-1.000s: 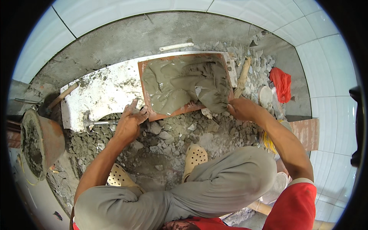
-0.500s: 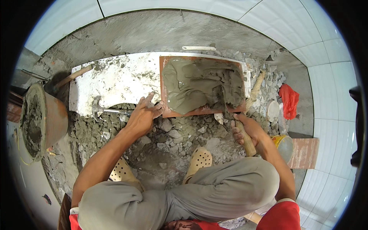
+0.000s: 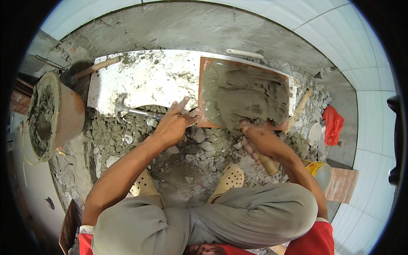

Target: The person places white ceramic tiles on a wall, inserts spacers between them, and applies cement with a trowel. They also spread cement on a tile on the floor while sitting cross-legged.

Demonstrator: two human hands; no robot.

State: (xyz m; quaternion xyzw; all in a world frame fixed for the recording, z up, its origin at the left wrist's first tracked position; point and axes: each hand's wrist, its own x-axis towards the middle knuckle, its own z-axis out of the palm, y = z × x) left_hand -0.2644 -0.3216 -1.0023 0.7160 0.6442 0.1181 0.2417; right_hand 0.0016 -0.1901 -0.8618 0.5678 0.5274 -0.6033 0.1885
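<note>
A reddish-brown tile [image 3: 202,85] lies on a white board, its back spread with wet grey mortar [image 3: 255,93]. My left hand [image 3: 172,124] has its fingers apart, the tips at the tile's near left corner. My right hand [image 3: 261,142] is wrapped round the wooden handle [image 3: 268,165] of a trowel at the tile's near edge. Mortar and the hand hide most of the trowel's blade. Beside my left hand lies a hammer [image 3: 140,111] with a metal head, across the near edge of the board.
The mortar-stained white board [image 3: 144,80] lies over rubble [image 3: 106,134]. At left stands a bucket [image 3: 70,114] of mortar, with a wooden-handled tool [image 3: 97,67] next to it. A red plastic bag [image 3: 333,124] and a yellow-rimmed container [image 3: 318,172] are at right. Tiled walls [image 3: 378,119] rise beyond.
My right hand has moved the trowel leftward along the tile's near edge. The mortar now looks smoother and is spread differently. The view has shifted slightly; my left hand stays by the tile's corner.
</note>
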